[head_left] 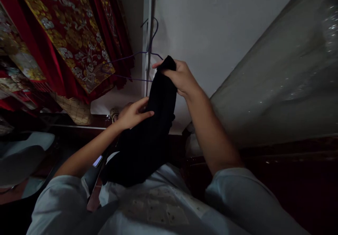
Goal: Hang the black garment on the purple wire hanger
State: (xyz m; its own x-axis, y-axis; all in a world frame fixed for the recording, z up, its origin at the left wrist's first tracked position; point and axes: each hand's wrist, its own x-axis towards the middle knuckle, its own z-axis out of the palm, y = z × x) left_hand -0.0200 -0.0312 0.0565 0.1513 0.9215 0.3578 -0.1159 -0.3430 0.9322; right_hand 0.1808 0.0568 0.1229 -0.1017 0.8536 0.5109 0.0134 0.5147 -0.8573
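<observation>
Against the pale wall (211,23), black garment (148,133) held up before a purple wire hanger (148,53), right hand (179,76) pinching its top edge, left hand (133,113) closed on its side, red embroidered cloth (71,34) hanging nearby

Both arms reach forward, right hand (180,77) raised and pinched closed, left hand (132,115) lower, fingers curled
</observation>
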